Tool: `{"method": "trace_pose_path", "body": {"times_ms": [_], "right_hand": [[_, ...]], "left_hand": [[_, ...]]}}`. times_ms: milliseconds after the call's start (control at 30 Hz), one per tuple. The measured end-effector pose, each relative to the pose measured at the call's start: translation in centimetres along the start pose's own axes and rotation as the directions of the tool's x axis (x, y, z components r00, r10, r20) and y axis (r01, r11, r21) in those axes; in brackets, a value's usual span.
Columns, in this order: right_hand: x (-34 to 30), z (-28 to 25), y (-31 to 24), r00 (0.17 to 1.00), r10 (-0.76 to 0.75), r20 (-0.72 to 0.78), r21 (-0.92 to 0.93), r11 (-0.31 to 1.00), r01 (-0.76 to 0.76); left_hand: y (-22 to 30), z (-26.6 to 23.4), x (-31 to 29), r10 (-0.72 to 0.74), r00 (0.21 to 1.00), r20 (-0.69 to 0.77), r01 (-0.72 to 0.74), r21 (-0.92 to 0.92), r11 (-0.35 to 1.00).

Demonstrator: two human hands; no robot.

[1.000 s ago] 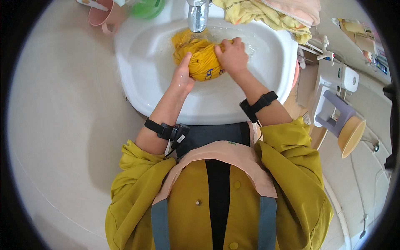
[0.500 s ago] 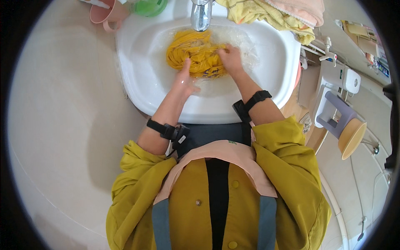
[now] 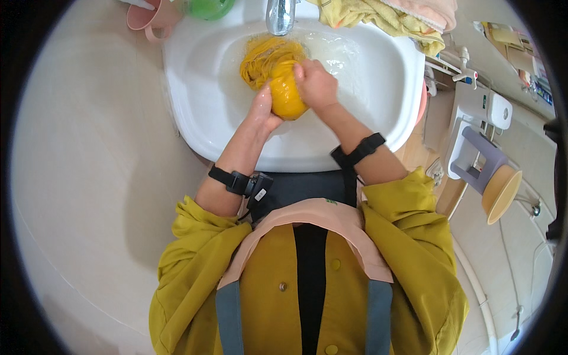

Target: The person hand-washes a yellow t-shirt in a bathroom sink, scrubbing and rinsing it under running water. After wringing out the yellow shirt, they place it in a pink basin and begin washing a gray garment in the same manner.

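Right hand [image 3: 318, 86]: clenched on yellow cloth [image 3: 288, 99]. Left hand [image 3: 261, 112]: half-curled, holding it. Cloth: bulging between both, remainder beyond.

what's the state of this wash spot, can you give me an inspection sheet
surface: white sink, wet, with water in the bowl
job's things: yellow cloth, wet, one part bunched into a smooth ball in the hands, a looser part in the sink near the metal tap
clutter: pink cup and green container at upper left; yellow towel and pink towel at upper right
left hand: holds the ball's left side
right hand: grips the ball's upper right
cables: thin cord along the wall at right
surroundings: purple-and-yellow plastic thing at right, kind unclear
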State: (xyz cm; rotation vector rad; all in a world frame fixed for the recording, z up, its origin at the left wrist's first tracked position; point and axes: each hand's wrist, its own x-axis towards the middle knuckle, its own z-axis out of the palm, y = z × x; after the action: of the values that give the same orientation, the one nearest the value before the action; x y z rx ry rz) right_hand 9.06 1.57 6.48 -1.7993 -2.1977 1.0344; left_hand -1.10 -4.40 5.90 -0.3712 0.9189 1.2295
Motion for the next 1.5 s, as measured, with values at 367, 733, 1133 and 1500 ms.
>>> {"method": "trace_pose_path", "body": {"times_ms": [367, 733, 1133, 1500], "right_hand": [[4.1, -2.8, 4.2, 0.715, 0.368, 0.594, 0.601, 0.388, -0.699], [4.9, -4.2, 7.2, 0.945, 0.159, 0.286, 0.819, 0.472, -0.327], [1.8, 1.9, 4.0, 0.972, 0.203, 0.120, 0.231, 0.946, -0.226], [-2.5, -0.1, -0.8, 0.989, -0.049, -0.139, 0.091, 0.994, 0.062]], "left_hand": [[2.5, 5.2, -5.6, 0.002, 0.940, 0.341, -0.309, 0.854, -0.420], [4.8, 3.0, -5.2, 0.126, 0.921, 0.368, -0.135, 0.606, -0.784], [1.1, 0.5, -2.2, -0.093, 0.879, -0.468, 0.378, 0.566, 0.733], [0.0, -0.7, 1.7, 0.115, 0.993, -0.029, -0.114, 0.044, 0.993]]}}
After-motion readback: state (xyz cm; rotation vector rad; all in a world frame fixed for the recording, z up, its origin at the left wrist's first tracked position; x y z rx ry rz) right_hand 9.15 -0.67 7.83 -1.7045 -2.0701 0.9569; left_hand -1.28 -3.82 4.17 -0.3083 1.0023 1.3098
